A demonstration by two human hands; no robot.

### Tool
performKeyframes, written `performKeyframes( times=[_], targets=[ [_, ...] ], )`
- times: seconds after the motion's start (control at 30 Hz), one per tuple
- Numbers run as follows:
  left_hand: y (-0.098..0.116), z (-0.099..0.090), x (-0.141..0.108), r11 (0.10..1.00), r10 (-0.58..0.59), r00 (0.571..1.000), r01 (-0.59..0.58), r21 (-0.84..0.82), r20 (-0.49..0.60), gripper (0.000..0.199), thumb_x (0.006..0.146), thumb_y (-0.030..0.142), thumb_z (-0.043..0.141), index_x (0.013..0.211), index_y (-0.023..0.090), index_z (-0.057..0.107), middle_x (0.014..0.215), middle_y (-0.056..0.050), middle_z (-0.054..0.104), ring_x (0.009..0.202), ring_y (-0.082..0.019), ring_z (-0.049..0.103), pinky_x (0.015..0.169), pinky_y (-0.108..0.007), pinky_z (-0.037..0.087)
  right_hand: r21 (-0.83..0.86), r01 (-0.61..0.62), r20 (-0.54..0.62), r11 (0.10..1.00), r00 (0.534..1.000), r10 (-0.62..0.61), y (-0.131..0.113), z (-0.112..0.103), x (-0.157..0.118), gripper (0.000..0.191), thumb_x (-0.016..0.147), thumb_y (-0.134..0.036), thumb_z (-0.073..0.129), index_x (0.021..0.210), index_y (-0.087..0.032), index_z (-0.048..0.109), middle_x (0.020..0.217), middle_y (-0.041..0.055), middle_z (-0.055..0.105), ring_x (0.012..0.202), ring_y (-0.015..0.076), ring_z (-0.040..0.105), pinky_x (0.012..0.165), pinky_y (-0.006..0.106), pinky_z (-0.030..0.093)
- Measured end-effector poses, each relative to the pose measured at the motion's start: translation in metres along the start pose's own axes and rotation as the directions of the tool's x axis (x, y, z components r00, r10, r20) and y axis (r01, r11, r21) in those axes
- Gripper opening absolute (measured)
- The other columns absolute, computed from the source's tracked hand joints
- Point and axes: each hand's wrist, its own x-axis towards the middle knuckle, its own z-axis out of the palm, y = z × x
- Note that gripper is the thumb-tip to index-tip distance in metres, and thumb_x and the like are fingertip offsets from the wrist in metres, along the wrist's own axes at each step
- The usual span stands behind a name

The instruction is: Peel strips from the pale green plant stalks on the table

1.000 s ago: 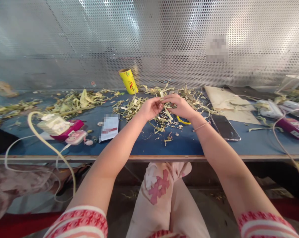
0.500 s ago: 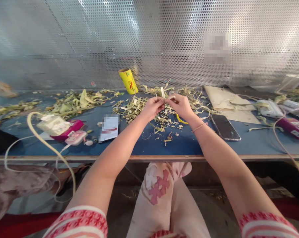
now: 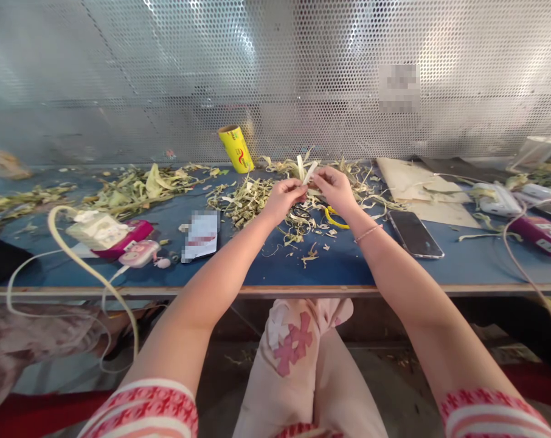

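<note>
Above a heap of dried leaf scraps [image 3: 243, 204], my two hands meet at the middle of the blue table. My left hand [image 3: 284, 198] is closed in a pinch on a pale leaf strip [image 3: 300, 167], which stands upright from the fingertips. My right hand [image 3: 334, 185] pinches a second pale piece [image 3: 310, 173] that slants up beside the first; the two form a V. Whether they are one split strip I cannot tell. Just below the right hand lies a yellow loop [image 3: 337, 220], like a tool handle, with a black loop [image 3: 301, 212] left of it.
A yellow cardboard tube [image 3: 236, 149] stands at the perforated metal wall. Phones lie to the left [image 3: 201, 237] and right [image 3: 416, 234]. Magenta devices with cables [image 3: 128, 238] sit at left, others at right. Beige cardboard [image 3: 421, 185] lies behind the right phone. More dried leaves [image 3: 138, 188] spread leftward.
The right hand has turned slightly and drawn a little to the right. A second pale leaf piece now shows upright between the hands, where the fingertips were close together before.
</note>
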Motion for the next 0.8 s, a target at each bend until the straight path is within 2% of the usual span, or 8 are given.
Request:
performKeyframes(
  times=[0.1, 0.17, 0.33, 0.4, 0.53, 0.63, 0.73, 0.8],
  targets=[
    [0.006, -0.001, 0.000, 0.988, -0.053, 0.997, 0.043, -0.149, -0.063, 0.009, 0.070, 0.017, 0.068, 0.065, 0.014, 0.060, 0.069, 0.001, 0.067, 0.056, -0.004, 0.053, 0.058, -0.018, 0.045, -0.017, 0.060, -0.062, 0.998, 0.996, -0.061, 0.005, -0.005, 0.003, 0.011, 0.078, -0.028, 0.055, 0.083, -0.019, 0.059, 0.085, 0.0026, 0.061, 0.080, 0.0144, 0.055, 0.076, 0.032, 0.047],
    [0.009, -0.002, 0.001, 0.974, -0.092, 0.991, 0.070, -0.217, -0.093, 0.011, 0.070, 0.014, 0.066, 0.062, 0.014, 0.058, 0.072, 0.000, 0.069, 0.054, -0.003, 0.052, 0.057, -0.017, 0.044, -0.005, 0.042, -0.069, 0.999, 0.997, -0.042, 0.008, -0.009, 0.005, 0.014, 0.075, -0.025, 0.057, 0.087, -0.020, 0.060, 0.091, 0.0032, 0.061, 0.086, 0.0150, 0.056, 0.079, 0.033, 0.048],
    [0.010, -0.007, 0.004, 0.950, -0.121, 0.984, 0.075, -0.304, -0.134, 0.011, 0.074, 0.015, 0.064, 0.064, 0.015, 0.059, 0.067, 0.001, 0.067, 0.053, -0.003, 0.053, 0.057, -0.017, 0.045, 0.100, -0.130, 0.036, 0.986, 0.991, 0.127, 0.016, -0.011, 0.006, 0.018, 0.071, -0.026, 0.064, 0.087, -0.019, 0.060, 0.080, 0.0002, 0.058, 0.071, 0.0125, 0.058, 0.073, 0.034, 0.051],
    [0.010, -0.008, 0.004, 0.949, -0.122, 0.983, 0.076, -0.305, -0.134, 0.011, 0.075, 0.014, 0.063, 0.065, 0.015, 0.058, 0.067, 0.000, 0.068, 0.052, -0.003, 0.052, 0.056, -0.017, 0.045, 0.169, -0.149, 0.026, 0.974, 0.989, 0.147, 0.016, -0.010, 0.006, 0.015, 0.072, -0.027, 0.065, 0.083, -0.019, 0.060, 0.075, -0.0003, 0.059, 0.069, 0.0118, 0.059, 0.072, 0.034, 0.052],
    [0.011, -0.005, 0.003, 0.955, -0.142, 0.987, 0.116, -0.273, -0.075, 0.015, 0.070, 0.009, 0.062, 0.058, 0.013, 0.054, 0.069, -0.001, 0.067, 0.051, -0.002, 0.051, 0.054, -0.017, 0.043, 0.217, -0.107, -0.040, 0.970, 0.992, 0.118, 0.010, -0.009, 0.005, 0.014, 0.072, -0.028, 0.067, 0.080, -0.019, 0.061, 0.075, -0.0002, 0.061, 0.070, 0.0109, 0.060, 0.074, 0.032, 0.052],
    [0.009, -0.003, 0.002, 0.967, -0.163, 0.985, 0.146, -0.210, -0.063, 0.018, 0.067, 0.007, 0.063, 0.054, 0.014, 0.052, 0.056, 0.002, 0.058, 0.049, -0.003, 0.049, 0.053, -0.017, 0.041, 0.157, -0.043, -0.033, 0.987, 0.998, 0.049, 0.003, -0.009, 0.003, 0.015, 0.071, -0.028, 0.069, 0.081, -0.019, 0.063, 0.071, -0.0015, 0.061, 0.067, 0.0102, 0.057, 0.070, 0.030, 0.049],
    [0.005, -0.003, 0.002, 0.985, -0.161, 0.986, 0.157, -0.069, -0.051, 0.018, 0.065, 0.011, 0.065, 0.053, 0.014, 0.052, 0.048, 0.004, 0.049, 0.047, -0.004, 0.048, 0.051, -0.018, 0.038, 0.055, 0.034, 0.010, 0.998, 0.999, -0.034, -0.002, -0.007, 0.000, 0.013, 0.071, -0.027, 0.069, 0.080, -0.019, 0.066, 0.072, -0.0015, 0.062, 0.066, 0.0106, 0.054, 0.068, 0.029, 0.046],
    [0.002, -0.004, 0.001, 0.991, -0.109, 0.994, 0.110, 0.072, -0.020, 0.018, 0.064, 0.015, 0.067, 0.053, 0.014, 0.053, 0.048, 0.005, 0.049, 0.047, -0.005, 0.046, 0.051, -0.020, 0.036, -0.039, 0.089, 0.048, 0.995, 0.995, -0.087, -0.005, -0.006, -0.002, 0.010, 0.073, -0.028, 0.068, 0.079, -0.020, 0.068, 0.074, -0.0004, 0.064, 0.069, 0.0129, 0.055, 0.070, 0.031, 0.045]
  ],
)
